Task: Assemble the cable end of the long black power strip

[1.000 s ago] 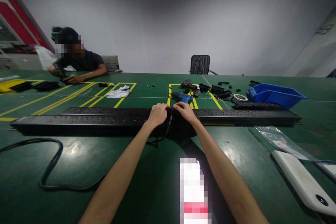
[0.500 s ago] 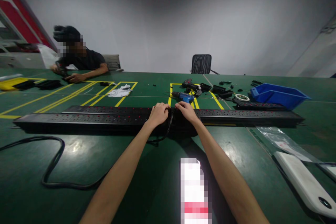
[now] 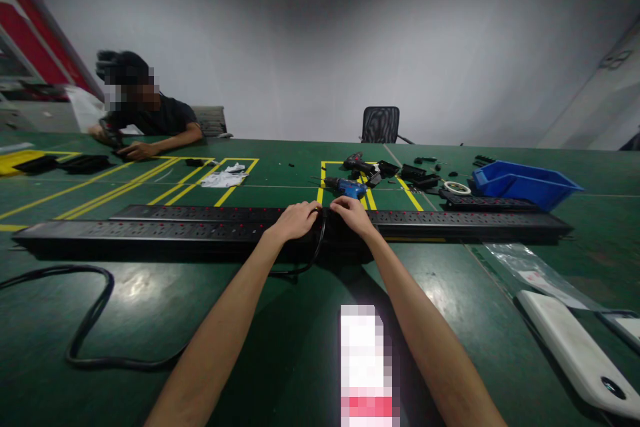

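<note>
Long black power strips (image 3: pixel 150 229) with rows of sockets and red dots lie side by side across the table. At the inner end of the near one, my left hand (image 3: pixel 296 220) is closed, its fingertips on a black power cable (image 3: pixel 321 247) that loops down in front. Close beside it, my right hand (image 3: pixel 351 211) is pinched at the same spot. What lies between its fingertips is too small and dark to make out. Another stretch of black cable (image 3: pixel 107 293) curls over the table at the left and passes under my left forearm.
Beyond the strips lie a blue cordless drill (image 3: pixel 346 187), another drill (image 3: pixel 359 162), black plastic parts, a tape roll (image 3: pixel 457 188) and a blue bin (image 3: pixel 530 183). A lit phone (image 3: pixel 365 353), a white device (image 3: pixel 565 347) and a plastic bag (image 3: pixel 530 270) are nearer. A co-worker (image 3: pixel 155 113) sits far left.
The view has shifted slightly. Both hands stay close together at the cable and the strip's end, with only small finger movement.
</note>
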Available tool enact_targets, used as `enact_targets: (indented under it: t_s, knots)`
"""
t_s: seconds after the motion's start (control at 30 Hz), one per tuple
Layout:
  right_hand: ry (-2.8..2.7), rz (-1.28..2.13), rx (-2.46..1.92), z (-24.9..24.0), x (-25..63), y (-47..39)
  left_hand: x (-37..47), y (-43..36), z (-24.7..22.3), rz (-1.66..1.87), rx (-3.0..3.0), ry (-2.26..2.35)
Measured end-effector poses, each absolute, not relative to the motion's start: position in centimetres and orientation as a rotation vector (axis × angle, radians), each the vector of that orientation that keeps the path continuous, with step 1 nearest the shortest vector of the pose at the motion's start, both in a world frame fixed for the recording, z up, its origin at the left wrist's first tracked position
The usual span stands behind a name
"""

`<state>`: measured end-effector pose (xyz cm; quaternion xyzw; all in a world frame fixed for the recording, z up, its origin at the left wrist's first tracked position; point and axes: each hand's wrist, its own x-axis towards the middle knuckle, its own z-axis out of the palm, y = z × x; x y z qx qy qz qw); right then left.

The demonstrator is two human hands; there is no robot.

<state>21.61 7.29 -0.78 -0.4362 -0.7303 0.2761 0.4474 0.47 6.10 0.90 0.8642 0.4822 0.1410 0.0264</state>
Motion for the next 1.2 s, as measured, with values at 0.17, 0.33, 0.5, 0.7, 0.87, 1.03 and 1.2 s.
enact_targets:
  t_s: [0.17, 0.33, 0.5, 0.7, 0.87, 1.03, 1.2]
  knots:
    - [-1.791, 0.717, -1.096, -0.6, 21.8, 7.3, -0.3, 6.0, 1.0, 0.460, 2.639, 1.361]
    - [-1.790, 0.733, -1.080, -0.7, 21.8, 7.5, -0.4, 5.7, 0.8, 0.545, 2.644, 1.355]
    - [-1.785, 0.747, -1.065, -0.9, 21.9, 7.7, -0.3, 6.0, 0.6, 0.531, 2.654, 1.359]
    - [-1.780, 0.787, -1.027, -0.5, 21.7, 7.3, -0.6, 6.5, 0.3, 0.539, 2.642, 1.346]
    - [-1.758, 0.830, -1.014, -0.2, 21.7, 7.2, -0.7, 6.6, 0.3, 0.530, 2.633, 1.337]
    - [-1.727, 0.854, -1.025, -0.2, 21.7, 7.3, -0.8, 6.4, 0.7, 0.490, 2.640, 1.341]
    - [-1.694, 0.863, -1.034, 0.0, 21.6, 7.2, -0.8, 6.6, 0.7, 0.452, 2.652, 1.362]
